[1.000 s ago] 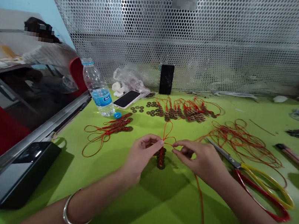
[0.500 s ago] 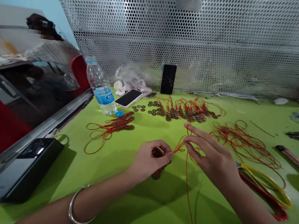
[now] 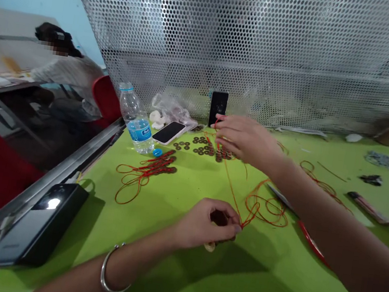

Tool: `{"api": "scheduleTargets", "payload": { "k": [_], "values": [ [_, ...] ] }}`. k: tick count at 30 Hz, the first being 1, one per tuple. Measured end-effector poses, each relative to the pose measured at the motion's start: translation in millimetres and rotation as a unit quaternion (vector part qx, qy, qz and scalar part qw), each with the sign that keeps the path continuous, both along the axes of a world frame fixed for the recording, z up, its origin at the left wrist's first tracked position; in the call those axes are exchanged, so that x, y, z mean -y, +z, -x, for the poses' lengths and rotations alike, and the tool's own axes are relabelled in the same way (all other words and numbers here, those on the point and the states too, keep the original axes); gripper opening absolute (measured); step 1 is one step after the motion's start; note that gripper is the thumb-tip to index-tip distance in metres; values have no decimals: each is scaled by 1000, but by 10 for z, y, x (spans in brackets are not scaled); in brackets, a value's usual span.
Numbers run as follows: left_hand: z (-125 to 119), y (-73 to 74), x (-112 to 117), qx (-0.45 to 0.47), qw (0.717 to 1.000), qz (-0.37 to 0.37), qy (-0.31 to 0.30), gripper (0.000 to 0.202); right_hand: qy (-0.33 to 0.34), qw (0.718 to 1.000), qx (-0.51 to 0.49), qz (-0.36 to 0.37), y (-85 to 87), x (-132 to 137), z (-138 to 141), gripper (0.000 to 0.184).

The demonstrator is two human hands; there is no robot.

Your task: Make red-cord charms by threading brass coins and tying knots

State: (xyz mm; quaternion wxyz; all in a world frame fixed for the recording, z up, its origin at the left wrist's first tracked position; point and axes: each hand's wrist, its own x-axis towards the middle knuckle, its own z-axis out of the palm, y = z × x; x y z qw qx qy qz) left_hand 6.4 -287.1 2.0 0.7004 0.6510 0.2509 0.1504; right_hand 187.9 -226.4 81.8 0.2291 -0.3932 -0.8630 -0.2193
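Observation:
My left hand (image 3: 204, 225) is closed in a pinch, low over the table, on a knotted red cord (image 3: 251, 216) with loops sticking out past the thumb. Coin-like discs (image 3: 209, 247) show beneath its fingers, mostly hidden by the hand. My right hand (image 3: 249, 142) is farther off, above the coins, its fingers closed on a long strand of the same cord. That strand runs taut between both hands. Under and beside the right hand lie several coins with holes (image 3: 199, 150). To the left is a bundle of coins with red cord loops (image 3: 155, 167).
A water bottle (image 3: 139, 128), its blue cap (image 3: 157, 152), a white-edged phone (image 3: 169, 132) and a plastic bag (image 3: 174, 109) stand or lie at the back left. Another phone (image 3: 218, 104) leans on the perforated metal screen (image 3: 197, 29). Red-handled scissors (image 3: 313, 243) lie under my right forearm. A dark box (image 3: 61, 209) sits left. A person (image 3: 69, 68) sits beyond.
My right hand has moved away from me and slightly left, drawing the strand taut. My left hand has shifted right and a little nearer, still pinching the knotted cord.

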Motion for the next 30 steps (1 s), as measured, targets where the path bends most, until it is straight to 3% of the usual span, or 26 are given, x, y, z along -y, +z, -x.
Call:
{"api": "scheduleTargets", "payload": {
  "k": [5, 9, 12, 16, 21, 26, 30],
  "values": [
    [-10, 24, 9, 57, 997, 54, 8, 28, -56, 983, 61, 161, -248, -439, 96, 25],
    [-31, -32, -19, 80, 992, 77, 64, 33, -132, 958, 30, 252, -422, -401, 31, 34],
    [-44, -67, -84, 106, 980, 69, 153, 33, -143, 959, -131, 208, -432, -162, -81, 33],
    [-45, -50, -174, 125, 956, 51, 261, 28, -129, 928, -331, 110, -450, 308, -115, 20],
    [-44, -40, -202, 122, 951, 49, 281, 21, -79, 931, -327, 144, -632, 659, 22, 14],
    [-53, -69, -193, 120, 948, 43, 291, 23, -79, 918, -350, 168, -742, 664, 89, 10],
    [-59, -95, -203, 111, 945, 43, 306, 24, -96, 891, -400, 189, -769, 703, 89, 13]
  ]
}}
